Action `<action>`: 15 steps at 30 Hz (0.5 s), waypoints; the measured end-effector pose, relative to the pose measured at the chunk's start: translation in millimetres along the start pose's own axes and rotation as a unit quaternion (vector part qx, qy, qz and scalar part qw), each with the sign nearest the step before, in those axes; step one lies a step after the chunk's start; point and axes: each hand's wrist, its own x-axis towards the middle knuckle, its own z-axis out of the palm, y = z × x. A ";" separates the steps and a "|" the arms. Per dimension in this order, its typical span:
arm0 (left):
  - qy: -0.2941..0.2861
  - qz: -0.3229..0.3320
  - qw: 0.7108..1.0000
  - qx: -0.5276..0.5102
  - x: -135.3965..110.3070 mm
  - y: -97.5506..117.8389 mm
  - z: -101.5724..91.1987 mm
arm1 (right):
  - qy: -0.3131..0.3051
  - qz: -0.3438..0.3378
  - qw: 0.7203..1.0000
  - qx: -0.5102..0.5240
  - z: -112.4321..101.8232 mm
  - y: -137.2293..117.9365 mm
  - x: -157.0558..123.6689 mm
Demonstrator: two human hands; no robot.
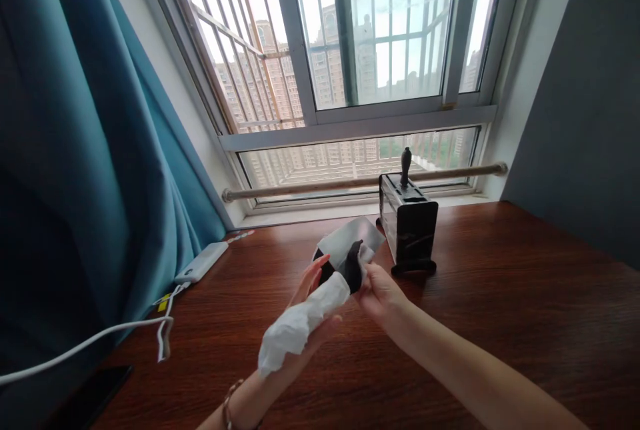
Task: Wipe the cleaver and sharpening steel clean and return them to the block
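In front of me, above the table, is what looks like a broad-bladed kitchen knife [353, 233] with a flat silver blade and a dark, curved part. White, crumpled tissue-like wrapping [295, 330] covers a long piece running from the dark part back over my left wrist. My left hand [320, 310] is closed around the dark and wrapped section from below, partly hidden by the wrapping. With fingers pinched, my right hand [380, 293] grips the knife's right side near the dark part. Behind it stands a black knife block [417, 240] with one dark handle [405, 162] sticking up.
The brown wooden table [500, 297] reaches to the window sill. At left lie a white power strip [203, 263], a white cable [90, 343] and a dark flat object [95, 397]. A blue curtain [115, 117] hangs on the left; a rail [320, 188] crosses the window.
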 end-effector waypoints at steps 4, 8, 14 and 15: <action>0.030 -0.111 0.989 -0.091 6.4 -39.7 -5.5 | 0.031 -0.031 0.999 -0.026 -16.9 2.4 13.3; -0.135 -0.353 0.901 -0.211 14.6 -69.1 -19.3 | 0.054 -0.059 0.995 -0.052 -41.1 14.4 13.9; -0.336 -0.387 0.837 -0.191 -4.1 -80.3 -14.8 | 0.029 -0.080 0.981 -0.176 -73.4 43.4 -25.5; -0.362 -0.401 0.821 -0.184 -9.6 -80.9 -11.0 | 0.030 -0.067 0.980 -0.188 -75.5 47.5 -35.9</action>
